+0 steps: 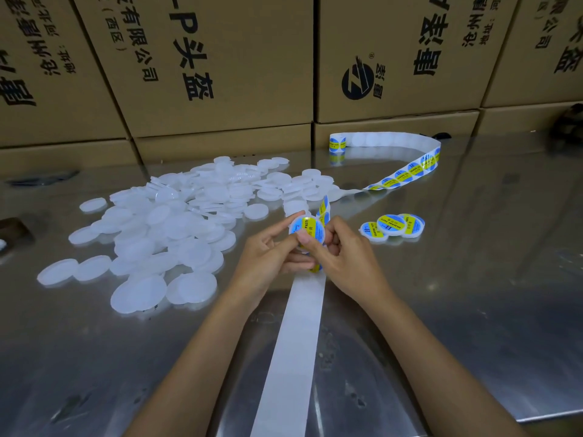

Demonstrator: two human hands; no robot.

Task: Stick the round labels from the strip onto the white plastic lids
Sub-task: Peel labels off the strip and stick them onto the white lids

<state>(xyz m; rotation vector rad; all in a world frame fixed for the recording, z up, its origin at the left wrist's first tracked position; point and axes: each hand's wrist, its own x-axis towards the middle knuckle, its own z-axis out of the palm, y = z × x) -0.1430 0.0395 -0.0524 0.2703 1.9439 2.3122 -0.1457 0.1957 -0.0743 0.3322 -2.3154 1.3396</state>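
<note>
My left hand [268, 257] and my right hand [344, 257] meet over the table's middle, both holding one white lid [307, 230] with a blue and yellow round label on its face. My right thumb presses on that label. The label strip [407, 171] runs from the far right, under my hands, and its bare white backing [293, 342] trails toward me. A heap of several plain white lids [176, 222] lies to the left. Three labelled lids [392, 225] sit in a row just right of my hands.
The table [473, 294] is shiny metal, with its right edge near the lower right corner. Stacked brown cardboard boxes [220, 74] form a wall along the far side. A dark object [12, 231] lies at the left edge.
</note>
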